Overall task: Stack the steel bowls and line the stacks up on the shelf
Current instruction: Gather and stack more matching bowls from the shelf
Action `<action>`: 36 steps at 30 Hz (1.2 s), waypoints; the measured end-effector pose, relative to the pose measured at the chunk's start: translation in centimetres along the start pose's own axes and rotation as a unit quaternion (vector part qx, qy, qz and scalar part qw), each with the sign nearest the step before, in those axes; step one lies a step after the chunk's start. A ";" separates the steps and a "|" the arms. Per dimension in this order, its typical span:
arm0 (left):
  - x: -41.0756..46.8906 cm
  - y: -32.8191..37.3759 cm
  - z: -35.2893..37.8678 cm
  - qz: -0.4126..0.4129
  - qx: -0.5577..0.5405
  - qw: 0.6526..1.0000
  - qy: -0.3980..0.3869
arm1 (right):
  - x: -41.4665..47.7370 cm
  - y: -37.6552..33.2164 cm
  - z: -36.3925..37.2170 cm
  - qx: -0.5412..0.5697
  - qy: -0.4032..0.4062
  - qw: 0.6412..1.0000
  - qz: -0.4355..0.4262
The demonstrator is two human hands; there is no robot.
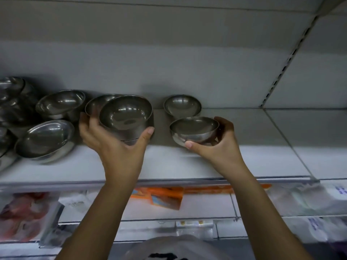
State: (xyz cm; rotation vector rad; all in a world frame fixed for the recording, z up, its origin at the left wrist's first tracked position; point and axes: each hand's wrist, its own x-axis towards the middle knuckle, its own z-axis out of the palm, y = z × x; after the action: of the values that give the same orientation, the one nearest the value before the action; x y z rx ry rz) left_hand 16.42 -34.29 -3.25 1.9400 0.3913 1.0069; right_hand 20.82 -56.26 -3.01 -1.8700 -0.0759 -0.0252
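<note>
The left hand [114, 143] is gripping a short stack of steel bowls [127, 117] midway along the shelf [262, 160], while the right hand [216, 145] is cupping a single bowl [195, 129] just beside it. That bowl is probably going onto the stack next, so keeping it level and lowering it centred should be letting it nest flat.

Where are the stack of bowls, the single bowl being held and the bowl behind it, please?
stack of bowls [125, 117]: head view, top bowl's inside.
single held bowl [195, 137]: head view, outer wall.
bowl behind it [182, 105]: head view, inside.
</note>
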 end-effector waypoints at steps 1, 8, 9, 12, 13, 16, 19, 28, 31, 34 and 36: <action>-0.1 -0.5 0.2 -0.008 -0.014 1.000 -0.001 | -0.1 0.3 0.0 -0.011 -0.007 1.000 -0.001; 0.0 -2.7 0.4 -0.112 -0.096 0.987 -0.057 | -0.2 1.3 -0.6 -0.072 -0.041 0.997 0.002; 0.1 -2.7 0.4 -0.122 -0.093 0.986 -0.063 | -0.1 1.3 -0.7 -0.079 -0.046 0.996 0.005; 0.4 -2.5 0.1 -0.145 -0.063 0.984 -0.078 | 0.0 1.0 -0.8 -0.090 -0.060 0.994 0.007; 0.5 -2.4 0.1 -0.153 -0.048 0.984 -0.081 | 0.0 1.0 -0.8 -0.092 -0.062 0.994 0.007; 0.6 -2.2 -0.3 -0.168 -0.019 0.982 -0.080 | -0.2 1.0 -0.9 -0.103 -0.078 0.992 0.011; 0.8 -2.5 -1.2 -0.164 0.001 0.983 -0.085 | -0.3 1.0 -0.9 -0.119 -0.103 0.987 0.022; 1.2 -4.3 -5.9 -0.162 -0.017 0.980 -0.114 | -0.4 -2.7 2.7 -0.145 -0.002 0.986 -0.083; 1.3 -4.5 -7.8 -0.179 -0.049 0.976 -0.110 | 0.4 -4.6 5.5 -0.107 0.001 0.981 -0.163; 1.4 -4.6 -9.9 -0.197 -0.085 0.971 -0.109 | 2.0 -5.8 9.2 -0.046 -0.022 0.978 -0.203; 1.6 -4.6 -11.5 -0.209 -0.104 0.967 -0.106 | 3.0 -6.8 11.6 -0.009 -0.059 0.984 -0.165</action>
State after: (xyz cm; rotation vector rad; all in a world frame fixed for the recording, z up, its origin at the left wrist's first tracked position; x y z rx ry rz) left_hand 8.97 -24.26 -3.06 1.6609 0.5228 0.5380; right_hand 23.16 -43.02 0.20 -1.8581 -0.4693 -0.1434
